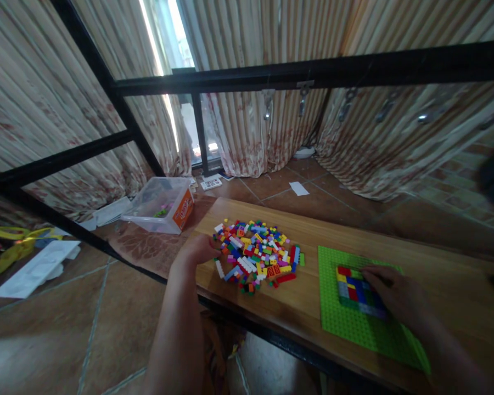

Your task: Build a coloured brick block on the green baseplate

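My left hand (pixel 198 250) rests at the left edge of a pile of loose toy bricks (pixel 251 253) in many colours. Its fingers are curled together, and whatever is in them is hidden. On the right lies a bright green studded baseplate (pixel 333 318), bearing a low block of joined bricks (pixel 353 291) in red, yellow, blue, white and green. My right hand (pixel 401 293) is over the right side of that block. Thumb and forefinger come together at its top edge; what they pinch is too small to make out.
The bricks and baseplate lie on a narrow wooden bench (pixel 308 312). Beyond its left end stands a clear plastic box (pixel 158 211) with an orange label. A black metal frame (pixel 247 77) crosses in front of the curtains (pixel 247 33). White sheets and a yellow item (pixel 20 241) lie at left.
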A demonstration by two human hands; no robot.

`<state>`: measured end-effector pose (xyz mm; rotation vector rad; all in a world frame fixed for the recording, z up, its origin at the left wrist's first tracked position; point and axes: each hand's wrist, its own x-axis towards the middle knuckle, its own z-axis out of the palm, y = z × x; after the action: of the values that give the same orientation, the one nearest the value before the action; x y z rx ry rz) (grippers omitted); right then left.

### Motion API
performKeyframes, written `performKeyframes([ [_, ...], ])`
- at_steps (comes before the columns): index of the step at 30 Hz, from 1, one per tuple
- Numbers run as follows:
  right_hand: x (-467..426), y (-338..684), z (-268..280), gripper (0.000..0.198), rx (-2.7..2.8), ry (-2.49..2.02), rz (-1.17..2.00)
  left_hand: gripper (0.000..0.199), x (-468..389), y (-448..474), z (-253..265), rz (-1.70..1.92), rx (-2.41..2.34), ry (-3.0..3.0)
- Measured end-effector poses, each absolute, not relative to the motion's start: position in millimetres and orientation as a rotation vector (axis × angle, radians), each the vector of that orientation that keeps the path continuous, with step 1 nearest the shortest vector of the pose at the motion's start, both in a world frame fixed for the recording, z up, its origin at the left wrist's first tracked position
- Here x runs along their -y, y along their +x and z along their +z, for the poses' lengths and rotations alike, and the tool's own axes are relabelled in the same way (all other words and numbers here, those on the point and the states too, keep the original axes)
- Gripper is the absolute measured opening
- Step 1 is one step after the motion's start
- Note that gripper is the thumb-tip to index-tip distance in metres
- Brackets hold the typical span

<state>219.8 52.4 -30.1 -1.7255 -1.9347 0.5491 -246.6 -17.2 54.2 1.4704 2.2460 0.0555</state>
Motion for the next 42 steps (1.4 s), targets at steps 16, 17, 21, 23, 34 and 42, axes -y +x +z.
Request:
performKeyframes([
  [16, -21, 179, 13, 0.028, 1.418, -1.315, 0.725, 0.034, 2, -122, 73, 1.195, -1.300, 1.109],
  [17, -15, 172, 18, 0.026, 1.453, -1.266, 0.766, 0.035, 2, -98, 69, 1.198, -1.188, 0.986],
  [21, 6, 151, 34, 0.029, 1.625, -1.155, 0.944, 0.041, 5, -30, 50, 1.093, -0.893, 0.658],
  [23, 13, 148, 39, 0.031, 1.666, -1.141, 0.971, 0.043, 7, -15, 43, 1.076, -0.807, 0.585],
  [34, 8, 181, 39, 0.024, 1.717, -1.387, 0.630, 0.037, 6, -2, 33, 0.985, -0.920, 0.801],
  [42, -8, 227, 13, 0.023, 1.912, -1.743, 0.429, 0.024, -9, -9, 3, 1.016, -1.251, 1.450],
])
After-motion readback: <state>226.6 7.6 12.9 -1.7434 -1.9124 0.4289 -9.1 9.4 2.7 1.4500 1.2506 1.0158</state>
